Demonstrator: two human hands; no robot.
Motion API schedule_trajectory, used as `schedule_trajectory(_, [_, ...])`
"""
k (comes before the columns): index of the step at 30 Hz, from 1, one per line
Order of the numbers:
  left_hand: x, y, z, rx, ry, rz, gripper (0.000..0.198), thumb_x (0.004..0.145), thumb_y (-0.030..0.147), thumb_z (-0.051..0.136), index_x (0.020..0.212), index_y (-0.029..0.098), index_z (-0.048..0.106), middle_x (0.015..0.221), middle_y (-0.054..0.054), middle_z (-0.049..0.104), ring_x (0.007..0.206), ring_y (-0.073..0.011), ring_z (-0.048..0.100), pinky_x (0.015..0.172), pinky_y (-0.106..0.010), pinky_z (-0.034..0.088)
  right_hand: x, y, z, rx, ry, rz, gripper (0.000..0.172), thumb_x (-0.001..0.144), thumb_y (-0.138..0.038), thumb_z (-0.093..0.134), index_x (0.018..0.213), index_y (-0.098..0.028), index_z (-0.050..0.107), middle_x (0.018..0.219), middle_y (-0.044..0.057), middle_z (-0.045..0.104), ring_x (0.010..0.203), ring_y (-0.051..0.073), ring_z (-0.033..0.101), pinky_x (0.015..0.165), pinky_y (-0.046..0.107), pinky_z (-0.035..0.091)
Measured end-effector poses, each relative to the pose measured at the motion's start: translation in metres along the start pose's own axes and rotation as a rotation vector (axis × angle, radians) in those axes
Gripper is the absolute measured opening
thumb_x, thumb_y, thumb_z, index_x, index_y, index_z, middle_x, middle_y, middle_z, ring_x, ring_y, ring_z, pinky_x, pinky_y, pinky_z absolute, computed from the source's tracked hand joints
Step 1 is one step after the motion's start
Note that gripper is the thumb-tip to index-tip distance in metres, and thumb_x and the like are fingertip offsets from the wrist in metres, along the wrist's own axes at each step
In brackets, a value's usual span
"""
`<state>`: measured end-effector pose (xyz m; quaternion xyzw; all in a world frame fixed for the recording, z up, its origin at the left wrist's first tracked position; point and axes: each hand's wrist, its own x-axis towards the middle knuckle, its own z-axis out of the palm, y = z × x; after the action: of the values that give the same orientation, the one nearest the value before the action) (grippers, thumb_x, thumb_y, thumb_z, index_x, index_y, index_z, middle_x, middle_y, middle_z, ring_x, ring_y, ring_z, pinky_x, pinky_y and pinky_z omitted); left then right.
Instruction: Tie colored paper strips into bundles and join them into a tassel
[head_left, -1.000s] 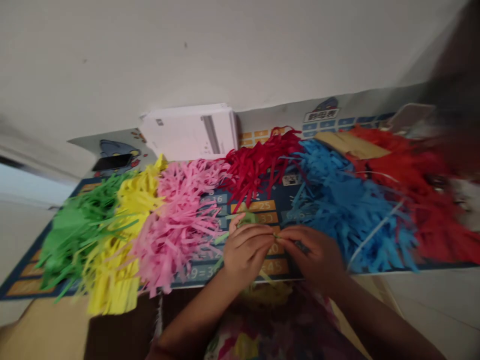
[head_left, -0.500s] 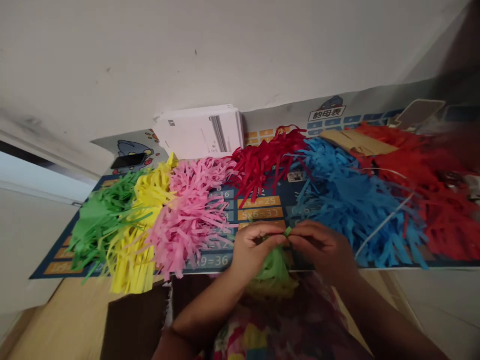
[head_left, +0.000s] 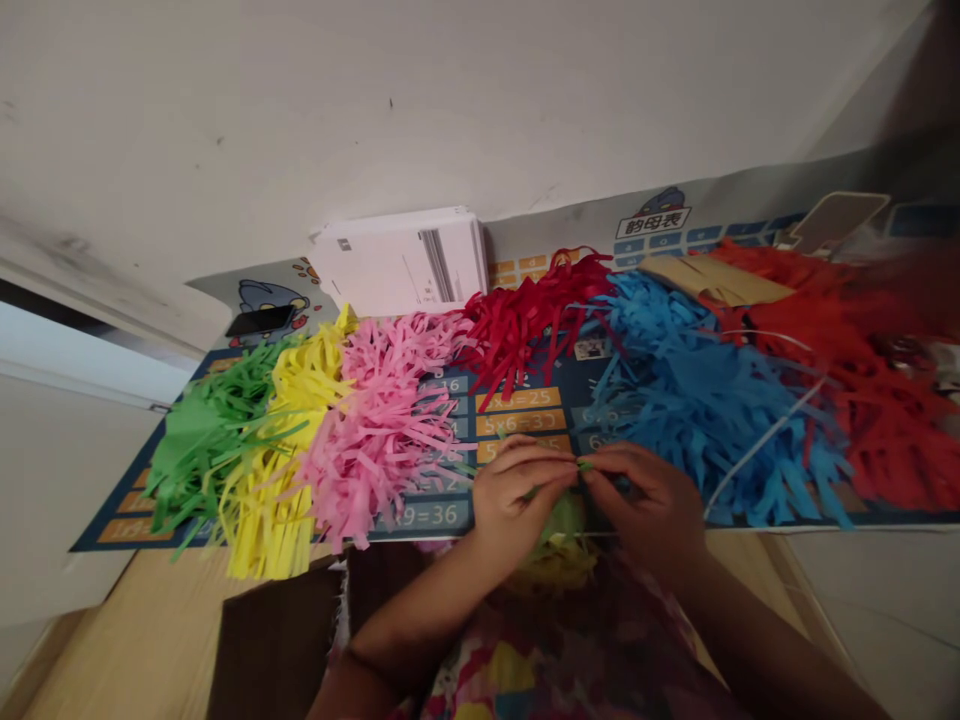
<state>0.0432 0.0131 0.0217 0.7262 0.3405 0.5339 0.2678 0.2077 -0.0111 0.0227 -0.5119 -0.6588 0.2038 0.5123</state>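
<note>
My left hand [head_left: 514, 500] and my right hand [head_left: 649, 505] meet at the near edge of the blue printed mat [head_left: 517, 410]. Both pinch the same small green paper strip [head_left: 583, 465] between their fingertips. Under the hands hangs a bundle of green and yellow paper fringe [head_left: 559, 545], partly hidden by my fingers. Piles of cut paper fringe lie across the mat: green [head_left: 202, 440], yellow [head_left: 289, 440], pink [head_left: 382, 420], dark red [head_left: 525, 320], blue [head_left: 697, 390] and red [head_left: 847, 370].
A white stack of paper [head_left: 405, 260] stands against the wall behind the pink pile. A dark phone [head_left: 259, 320] lies at the mat's far left corner. A brown cardboard piece [head_left: 712, 280] rests on the blue and red piles. A white cord [head_left: 757, 440] crosses the blue fringe.
The view has shifted slightly to the left. My hands stay together; the green and yellow bundle has dropped lower beneath them and my fingertips have closed tighter on the green strip.
</note>
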Motion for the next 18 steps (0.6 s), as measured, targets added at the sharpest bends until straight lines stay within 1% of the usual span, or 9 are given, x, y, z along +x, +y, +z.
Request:
schedule_trajectory(3, [0.0,-0.002,0.001,0.011,-0.054,-0.099,0.004,0.083,0.019,0.075,0.087,0.021,0.074,0.087,-0.004,0.079,0.084,-0.0168,0.073,0.087,-0.031,0.055,-0.002,-0.001,0.004,-0.064,0.0,-0.051,0.014,0.088,-0.02,0.059,0.086,-0.024,0.073,0.077,0.002,0.074,0.069,0.015,0.069,0.062,0.025,0.054])
schedule_trajectory(5, [0.0,-0.004,0.0,0.034,-0.086,-0.189,0.006,0.08,0.019,0.076,0.084,0.02,0.071,0.086,-0.004,0.077,0.084,-0.0181,0.072,0.079,-0.029,0.056,-0.001,0.0,0.003,-0.112,-0.062,-0.102,0.017,0.091,-0.021,0.056,0.087,-0.024,0.073,0.077,0.002,0.074,0.069,0.015,0.069,0.062,0.025,0.055])
schedule_trajectory(7, [0.0,-0.006,-0.005,0.05,-0.108,-0.257,0.007,0.078,0.017,0.075,0.079,0.02,0.068,0.081,-0.003,0.075,0.081,-0.0175,0.071,0.073,-0.026,0.055,0.008,0.005,-0.009,-0.181,-0.157,-0.161,0.021,0.095,-0.025,0.054,0.091,-0.025,0.074,0.081,0.003,0.075,0.074,0.016,0.07,0.068,0.026,0.056])
schedule_trajectory(8, [0.001,-0.007,-0.009,0.049,-0.118,-0.274,0.007,0.078,0.016,0.074,0.077,0.02,0.068,0.078,-0.002,0.074,0.08,-0.0174,0.071,0.074,-0.026,0.055,0.016,0.011,-0.02,-0.234,-0.181,-0.172,0.022,0.096,-0.028,0.053,0.093,-0.025,0.075,0.084,0.004,0.076,0.077,0.017,0.071,0.071,0.028,0.056])
schedule_trajectory(10, [0.004,-0.009,-0.018,0.034,-0.134,-0.286,0.007,0.078,0.015,0.073,0.077,0.021,0.069,0.076,-0.001,0.074,0.084,-0.0177,0.072,0.08,-0.026,0.054,0.04,0.027,-0.051,-0.402,-0.144,-0.13,0.024,0.097,-0.036,0.053,0.096,-0.025,0.075,0.09,0.005,0.076,0.082,0.019,0.07,0.075,0.031,0.055])
schedule_trajectory(12, [0.008,-0.011,-0.025,-0.001,-0.151,-0.303,0.006,0.079,0.016,0.072,0.077,0.021,0.07,0.076,-0.001,0.074,0.085,-0.0176,0.071,0.084,-0.027,0.053,0.072,0.051,-0.091,-0.651,-0.053,0.0,0.027,0.096,-0.039,0.052,0.096,-0.024,0.075,0.094,0.007,0.075,0.085,0.022,0.069,0.075,0.033,0.052])
schedule_trajectory(13, [0.009,-0.012,-0.028,-0.027,-0.163,-0.322,0.005,0.079,0.017,0.072,0.076,0.021,0.07,0.076,-0.001,0.074,0.083,-0.0172,0.071,0.083,-0.027,0.053,0.089,0.064,-0.111,-0.807,-0.027,0.07,0.029,0.096,-0.038,0.051,0.099,-0.022,0.076,0.1,0.009,0.075,0.091,0.025,0.068,0.077,0.035,0.05])
schedule_trajectory(16, [0.01,-0.015,-0.029,-0.11,-0.195,-0.411,0.006,0.077,0.019,0.071,0.072,0.02,0.069,0.076,-0.002,0.072,0.076,-0.017,0.07,0.071,-0.024,0.053,0.131,0.102,-0.153,-1.129,-0.229,0.32,0.03,0.092,-0.026,0.05,0.106,-0.016,0.075,0.111,0.017,0.071,0.098,0.031,0.066,0.073,0.035,0.046])
schedule_trajectory(18, [0.007,-0.017,-0.026,-0.129,-0.187,-0.467,0.008,0.073,0.02,0.075,0.069,0.019,0.068,0.075,-0.002,0.072,0.075,-0.0177,0.069,0.068,-0.024,0.052,0.149,0.122,-0.161,-1.161,-0.312,0.372,0.025,0.086,-0.021,0.056,0.098,-0.013,0.076,0.107,0.02,0.072,0.095,0.031,0.066,0.07,0.034,0.044])
